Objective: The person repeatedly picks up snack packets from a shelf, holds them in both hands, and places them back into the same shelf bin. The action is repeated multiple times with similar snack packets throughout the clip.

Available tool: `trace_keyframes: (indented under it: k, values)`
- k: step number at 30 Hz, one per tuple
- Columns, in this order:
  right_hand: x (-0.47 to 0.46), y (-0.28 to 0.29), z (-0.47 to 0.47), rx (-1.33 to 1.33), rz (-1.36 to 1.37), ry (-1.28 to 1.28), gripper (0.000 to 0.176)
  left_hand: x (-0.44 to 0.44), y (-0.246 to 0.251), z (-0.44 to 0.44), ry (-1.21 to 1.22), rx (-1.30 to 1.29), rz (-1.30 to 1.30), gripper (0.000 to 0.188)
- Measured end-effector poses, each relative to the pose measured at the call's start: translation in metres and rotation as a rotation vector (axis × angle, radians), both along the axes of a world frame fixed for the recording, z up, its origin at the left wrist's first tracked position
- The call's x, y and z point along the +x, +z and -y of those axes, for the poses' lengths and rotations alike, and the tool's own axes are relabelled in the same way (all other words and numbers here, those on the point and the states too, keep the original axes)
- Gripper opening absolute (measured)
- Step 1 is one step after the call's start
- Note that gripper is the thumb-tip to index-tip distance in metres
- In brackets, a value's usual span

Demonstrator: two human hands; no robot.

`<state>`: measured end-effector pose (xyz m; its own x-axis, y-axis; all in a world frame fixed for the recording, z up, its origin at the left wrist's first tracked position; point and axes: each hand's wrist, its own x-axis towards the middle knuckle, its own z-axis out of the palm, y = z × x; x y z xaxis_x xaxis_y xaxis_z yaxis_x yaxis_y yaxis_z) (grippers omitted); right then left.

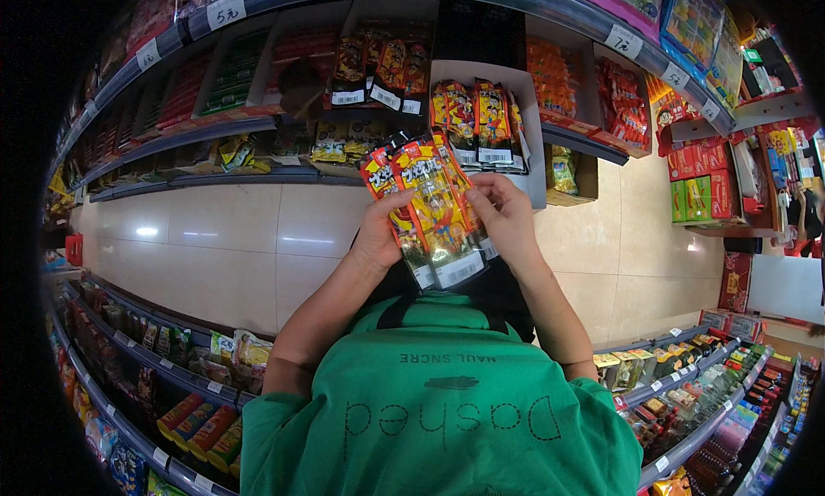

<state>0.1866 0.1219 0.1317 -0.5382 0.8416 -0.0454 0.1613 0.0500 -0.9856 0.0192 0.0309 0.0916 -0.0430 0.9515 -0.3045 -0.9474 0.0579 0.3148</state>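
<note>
Several flat snack packets (438, 216), red and yellow with a cartoon figure and clear lower ends, are fanned out in front of my chest. My left hand (381, 233) grips their left side, thumb lying across the front. My right hand (503, 211) holds the right edge of the fan between thumb and fingers. Just beyond the hands, an open white cardboard box (533, 109) on the lower shelf holds more packets (493, 119) of like design. Darker packets (393, 67) with barcode labels fill the compartment to its left.
A shelf edge (515, 6) with price tags curves overhead. Boxes of orange packets (551, 77) and red packets (622, 103) sit to the right. Beige floor tiles (219, 251) lie below. Behind me run shelves with snack canisters (200, 425) at left and bottles (696, 393) at right.
</note>
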Motion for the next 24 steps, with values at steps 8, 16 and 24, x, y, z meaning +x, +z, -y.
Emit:
trace_keyframes:
  k: [8,16,24]
  values:
    - [-0.001,0.031,0.020,0.711,0.393,-0.012,0.018,0.001,0.002,0.000,0.032,-0.015,-0.070,0.046]
    - [-0.004,0.017,0.023,0.173,0.219,-0.016,0.020,0.004,-0.001,0.001,0.039,-0.031,-0.139,0.042]
    - [0.001,0.004,0.016,-0.123,-0.031,-0.030,0.013,0.006,0.004,0.002,0.001,-0.011,-0.137,0.040]
